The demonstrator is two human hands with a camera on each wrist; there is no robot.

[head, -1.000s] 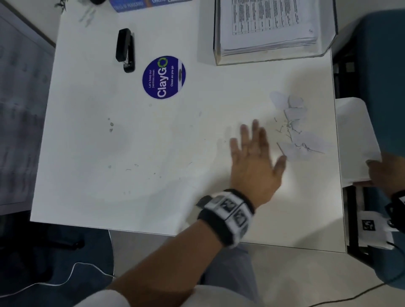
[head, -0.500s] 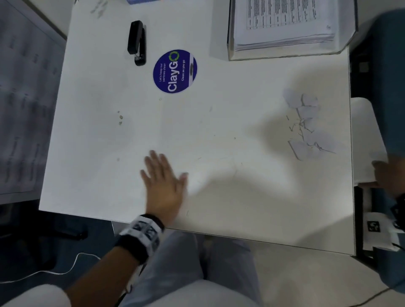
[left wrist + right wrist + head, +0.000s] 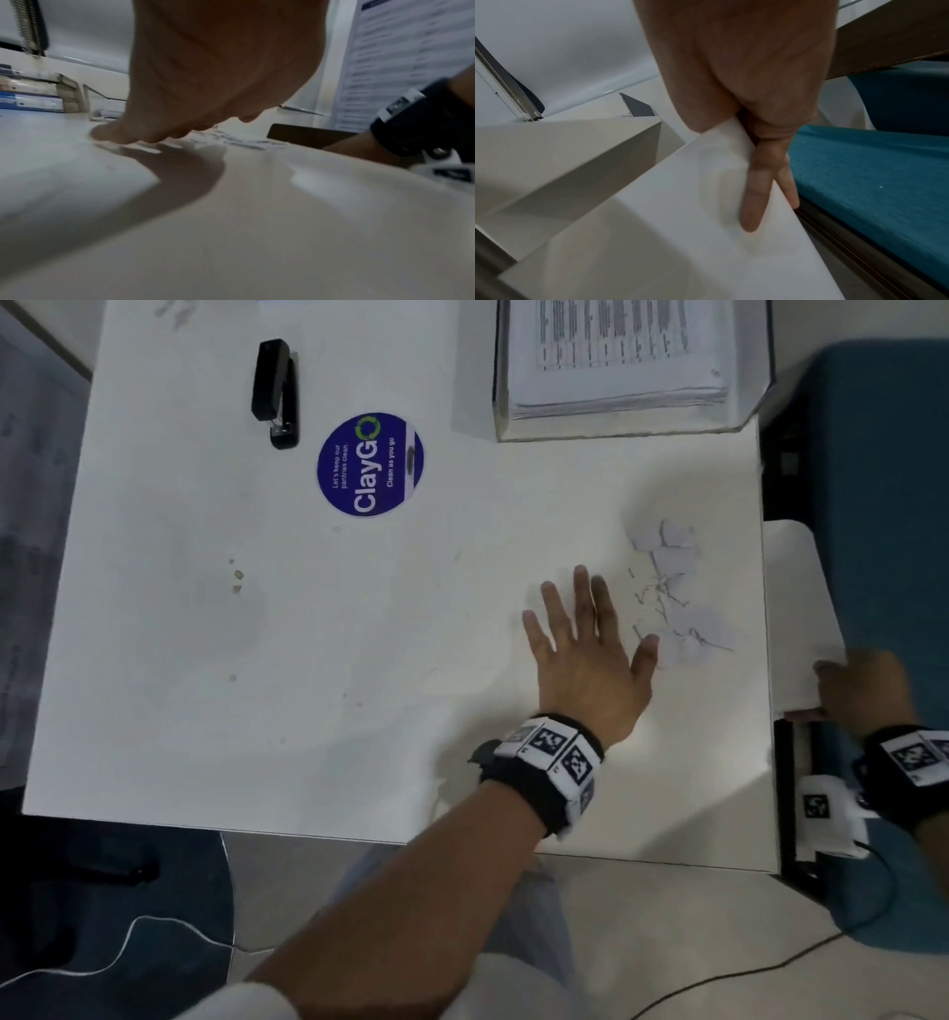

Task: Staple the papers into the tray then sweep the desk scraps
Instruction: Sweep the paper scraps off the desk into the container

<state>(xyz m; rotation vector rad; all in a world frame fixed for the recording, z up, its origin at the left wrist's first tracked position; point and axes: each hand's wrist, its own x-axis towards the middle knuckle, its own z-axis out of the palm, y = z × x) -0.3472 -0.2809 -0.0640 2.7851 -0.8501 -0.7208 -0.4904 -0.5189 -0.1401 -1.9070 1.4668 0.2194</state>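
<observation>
scraps [image 3: 667, 588]: torn paper bits and loose staples near desk [image 3: 308, 711] right edge | handling: likely very light, flat, skittery; push, don't pinch | left hand [image 3: 585, 654]: flat, fingers spread, holding nothing, just left of scraps | right hand [image 3: 868, 690]: pinches white sheet [image 3: 801, 618] held below that edge | papers [image 3: 616, 351]: in tray [image 3: 755, 410]

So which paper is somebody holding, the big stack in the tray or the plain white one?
The plain white sheet hanging past the desk's right edge: the right hand pinches its near corner. The printed stack lies untouched in the tray.
</observation>
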